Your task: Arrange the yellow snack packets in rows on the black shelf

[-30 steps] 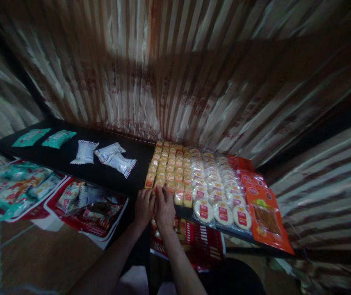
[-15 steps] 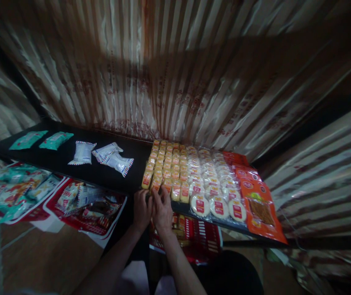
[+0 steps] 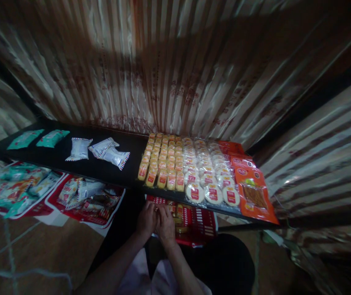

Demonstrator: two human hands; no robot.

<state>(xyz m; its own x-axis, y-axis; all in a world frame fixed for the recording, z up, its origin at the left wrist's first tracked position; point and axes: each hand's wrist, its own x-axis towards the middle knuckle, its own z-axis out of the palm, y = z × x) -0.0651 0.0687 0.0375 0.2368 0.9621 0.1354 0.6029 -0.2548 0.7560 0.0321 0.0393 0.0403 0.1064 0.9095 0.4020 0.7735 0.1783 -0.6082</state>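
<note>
- Just below the black shelf (image 3: pixel 108 172), we cannot tell whether the left hand (image 3: pixel 147 220) and right hand (image 3: pixel 165 223) hold anything.
- They hide part of the red basket (image 3: pixel 198 221) beneath it.
- Behind it, we find the sheeting's (image 3: pixel 163 82) lettering too blurred to read.

And here's the wearer: bare left hand (image 3: pixel 146 220), bare right hand (image 3: pixel 165 224), bare forearms (image 3: pixel 180 262); pale lilac cloth garment (image 3: pixel 137 272) parted at the middle, then black trousers (image 3: pixel 231 266), smooth and rounded at the knee!

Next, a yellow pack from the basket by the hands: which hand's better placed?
Probably the right hand: it's nearer the yellow packs showing in the red basket; the left hand sits farther left.
</note>
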